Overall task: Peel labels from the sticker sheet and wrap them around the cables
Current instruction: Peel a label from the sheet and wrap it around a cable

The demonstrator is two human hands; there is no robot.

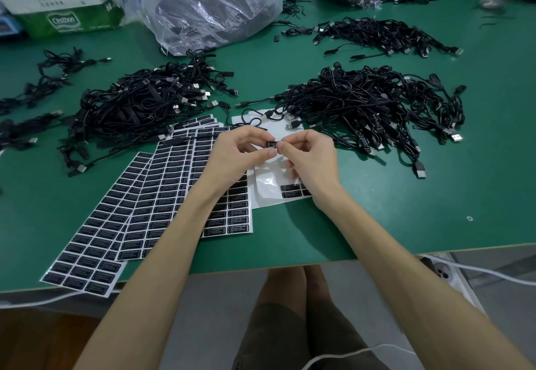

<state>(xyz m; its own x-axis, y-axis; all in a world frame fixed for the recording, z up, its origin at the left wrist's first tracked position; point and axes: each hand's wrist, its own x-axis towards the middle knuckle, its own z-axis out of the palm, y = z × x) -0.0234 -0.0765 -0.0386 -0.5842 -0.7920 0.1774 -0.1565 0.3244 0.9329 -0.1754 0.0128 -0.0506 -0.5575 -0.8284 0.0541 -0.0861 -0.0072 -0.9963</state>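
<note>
Label (272, 144) is sitting between my 2 hands; left hand (235, 155) and right hand (311, 158) are both pinching it, over sticker sheets (162, 189) lying on green surface (377, 210).

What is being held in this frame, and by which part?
Both hands pinch one small black piece: the left hand at its left end, the right hand at its right end. Label or cable part, I cannot tell.

We look through one head camera, forward and down (wide-angle, edges bowed), close over the left hand (235, 156) and right hand (311, 160); the table (377, 224) stretches beyond them, knees (290, 291) below the wrists.
</note>
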